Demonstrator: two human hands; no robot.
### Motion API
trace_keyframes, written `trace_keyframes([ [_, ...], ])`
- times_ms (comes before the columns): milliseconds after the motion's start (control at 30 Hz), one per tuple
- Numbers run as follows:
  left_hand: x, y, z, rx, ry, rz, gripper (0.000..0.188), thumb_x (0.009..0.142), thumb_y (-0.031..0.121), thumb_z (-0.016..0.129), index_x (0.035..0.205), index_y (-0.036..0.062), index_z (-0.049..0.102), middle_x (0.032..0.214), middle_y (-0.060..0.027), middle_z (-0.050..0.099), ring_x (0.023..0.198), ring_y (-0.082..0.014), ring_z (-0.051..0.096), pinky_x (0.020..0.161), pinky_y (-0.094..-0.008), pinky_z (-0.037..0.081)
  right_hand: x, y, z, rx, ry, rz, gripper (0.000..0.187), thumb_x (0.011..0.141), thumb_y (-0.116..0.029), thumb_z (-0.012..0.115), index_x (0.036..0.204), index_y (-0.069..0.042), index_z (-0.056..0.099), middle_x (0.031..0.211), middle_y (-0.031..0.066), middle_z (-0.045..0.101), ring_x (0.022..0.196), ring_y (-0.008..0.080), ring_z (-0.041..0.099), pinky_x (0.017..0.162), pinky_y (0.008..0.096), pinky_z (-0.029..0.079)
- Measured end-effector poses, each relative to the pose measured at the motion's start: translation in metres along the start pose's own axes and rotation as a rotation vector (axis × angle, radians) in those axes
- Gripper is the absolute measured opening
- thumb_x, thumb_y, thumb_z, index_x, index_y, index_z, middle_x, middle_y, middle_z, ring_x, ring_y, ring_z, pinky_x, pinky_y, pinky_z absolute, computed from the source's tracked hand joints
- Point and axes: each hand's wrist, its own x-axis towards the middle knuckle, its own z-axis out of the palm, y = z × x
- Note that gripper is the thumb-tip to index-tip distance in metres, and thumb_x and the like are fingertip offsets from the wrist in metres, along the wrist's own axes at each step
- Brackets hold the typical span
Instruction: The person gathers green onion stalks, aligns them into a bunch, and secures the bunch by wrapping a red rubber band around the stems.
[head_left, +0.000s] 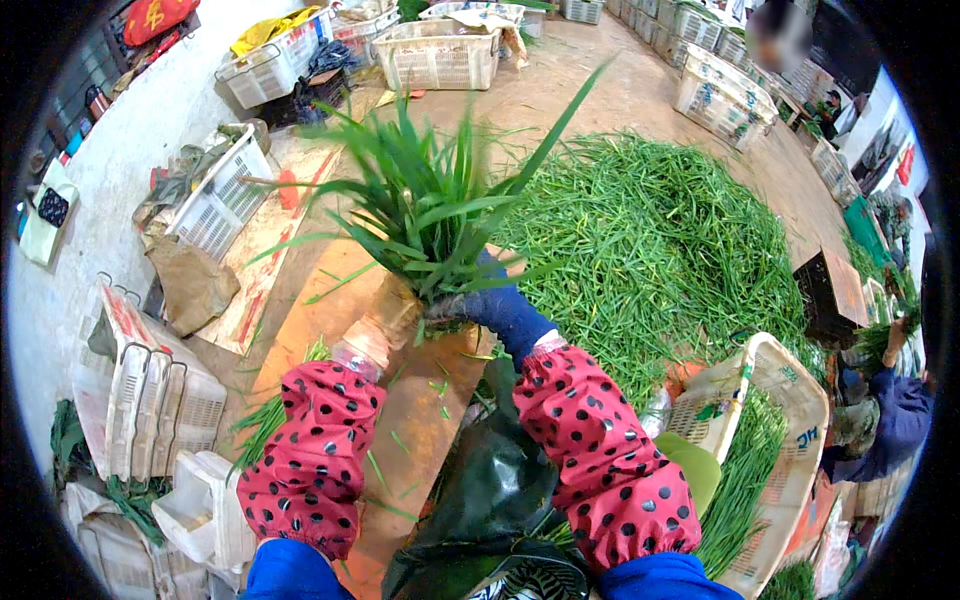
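A bunch of long, flat green leaves (430, 220), like chives, stands upright over an orange-brown board (415, 450), its tips fanned out and partly blurred. My left hand (385, 318), in a pale glove, closes round the base of the bunch from the left. From the right, my right hand (505, 308), in a dark blue glove, grips the same base. Cut leaf bits lie scattered on the board. More green stalks (262, 430) rest beside my left sleeve. Dark green plastic (480, 480) covers my lap.
A large heap of loose green leaves (650, 240) covers the floor ahead right. A white crate (815, 410) holding green bunches stands near my right arm. Stacked crates (160, 410) stand at left, another crate (435, 58) farther back. A person in dark blue (890, 420) is at far right.
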Motion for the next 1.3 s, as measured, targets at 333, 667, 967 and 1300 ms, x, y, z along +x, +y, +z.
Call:
trace_keyframes([
  [333,0.012,0.069,0.025,0.363,-0.109,0.145,0.088,0.047,0.021,0.085,0.121,0.003,0.041,0.114,-0.0092,0.051,0.104,-0.022,0.048,0.089,-0.0341,0.04,0.017,-0.027,0.005,0.144,0.121,0.064,0.074,0.059,-0.025,0.079,0.12,-0.005,0.043,0.109,0.0115,0.056,0.102,0.0193,0.053,0.084,0.0323,0.043],
  [667,0.036,0.065,0.051,0.089,0.147,0.222,0.042,0.064,0.005,0.075,0.102,0.0008,0.056,0.098,-0.0054,0.06,0.091,-0.0134,0.055,0.08,-0.0291,0.044,0.018,-0.017,0.007,0.037,0.027,-0.188,0.045,0.07,-0.022,0.065,0.11,-0.005,0.052,0.098,0.0152,0.06,0.091,0.0271,0.058,0.08,0.0347,0.044],
  [967,0.051,0.082,0.046,0.221,0.203,0.176,0.01,0.073,0.009,0.068,0.078,0.0029,0.062,0.077,-0.0028,0.063,0.071,-0.0113,0.057,0.067,-0.0252,0.045,-0.088,-0.008,-0.07,-0.037,0.523,0.074,0.062,0.071,-0.018,0.069,0.124,-0.002,0.041,0.117,0.0133,0.052,0.108,0.0225,0.05,0.092,0.0348,0.039],
  [1300,0.069,0.084,0.069,0.198,0.355,0.103,0.015,0.073,0.012,0.07,0.085,0.0043,0.064,0.08,-0.0029,0.063,0.072,-0.0116,0.058,0.066,-0.0251,0.047,-0.237,0.077,-0.056,-0.022,0.654,0.457,0.042,0.075,-0.014,0.066,0.112,-0.002,0.051,0.097,0.0078,0.059,0.089,0.0179,0.057,0.081,0.0302,0.046],
])
